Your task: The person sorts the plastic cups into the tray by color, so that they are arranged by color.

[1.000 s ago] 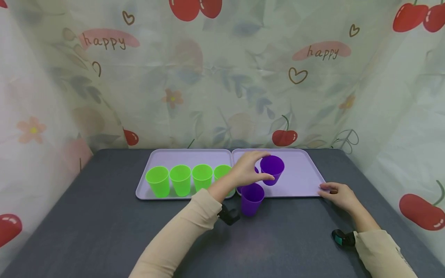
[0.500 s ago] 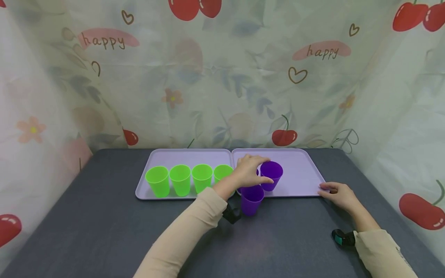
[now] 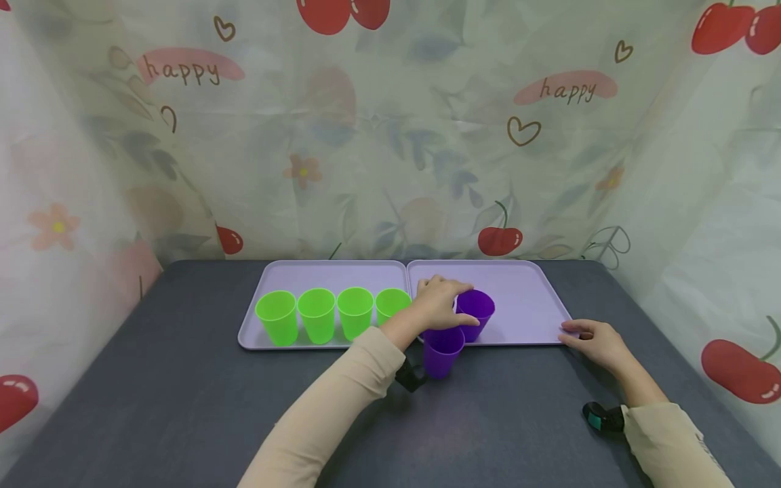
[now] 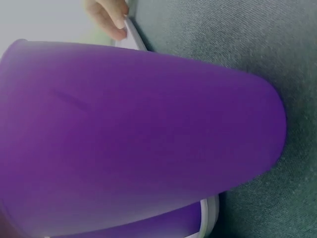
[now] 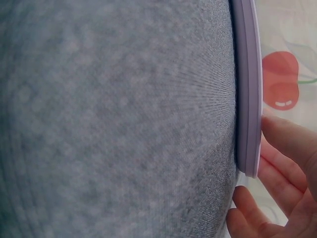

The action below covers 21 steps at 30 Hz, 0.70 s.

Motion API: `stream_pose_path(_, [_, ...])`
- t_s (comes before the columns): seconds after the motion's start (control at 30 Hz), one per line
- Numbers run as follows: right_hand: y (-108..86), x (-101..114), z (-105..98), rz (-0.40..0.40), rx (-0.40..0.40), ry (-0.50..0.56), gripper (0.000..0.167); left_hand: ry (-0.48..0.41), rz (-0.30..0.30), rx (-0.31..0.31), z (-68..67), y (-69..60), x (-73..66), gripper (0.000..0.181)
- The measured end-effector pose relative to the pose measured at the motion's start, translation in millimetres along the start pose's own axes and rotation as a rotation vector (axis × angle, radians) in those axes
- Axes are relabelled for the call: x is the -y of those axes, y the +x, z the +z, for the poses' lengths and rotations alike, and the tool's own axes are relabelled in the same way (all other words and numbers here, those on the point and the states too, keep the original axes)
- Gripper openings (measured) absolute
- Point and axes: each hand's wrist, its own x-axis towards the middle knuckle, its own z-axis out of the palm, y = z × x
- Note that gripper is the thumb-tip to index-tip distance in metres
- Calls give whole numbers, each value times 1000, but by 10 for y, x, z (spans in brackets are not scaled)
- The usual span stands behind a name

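My left hand (image 3: 436, 305) pinches a purple cup (image 3: 477, 313) near its rim, thumb in front and fingers behind, low over the left part of the right-hand lilac tray (image 3: 518, 305). Another purple cup (image 3: 443, 358) stands upright on the table just in front of that tray; in the left wrist view this cup (image 4: 148, 129) fills most of the picture and hides the held one. Part of a purple cup (image 4: 153, 224) shows below it there. With thumb and fingers, my right hand (image 3: 594, 344) holds the tray's front right corner, and the tray rim (image 5: 249, 89) shows beside its thumb.
To the left, a second lilac tray (image 3: 335, 272) adjoins the first one and bears a row of several green cups (image 3: 317, 315). A dark grey cloth (image 3: 152, 393) covers the table. Behind it hangs a printed curtain (image 3: 366, 169).
My left hand has lowered the purple cup toward the tray and drawn it slightly nearer, its forearm shifting a little right. My right hand stays at the tray corner.
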Motion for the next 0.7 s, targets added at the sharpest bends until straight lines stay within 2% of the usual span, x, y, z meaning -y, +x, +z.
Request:
stream_pose_path(0.27, [-1, -6, 1, -10, -4, -4, 46, 31, -24, 17, 6, -4, -3, 65])
stream_pose_path(0.43, [0, -9, 5, -7, -3, -3, 46, -8, -19, 0, -17, -17, -4, 68])
stream_pose_path(0.53, [1, -11, 6, -4, 0, -3, 46, -55, 10, -35, -60, -39, 0, 69])
stream_pose_path(0.7, [2, 1, 5, 1, 3, 1, 47, -112, 95, -109, -186, -136, 24, 66])
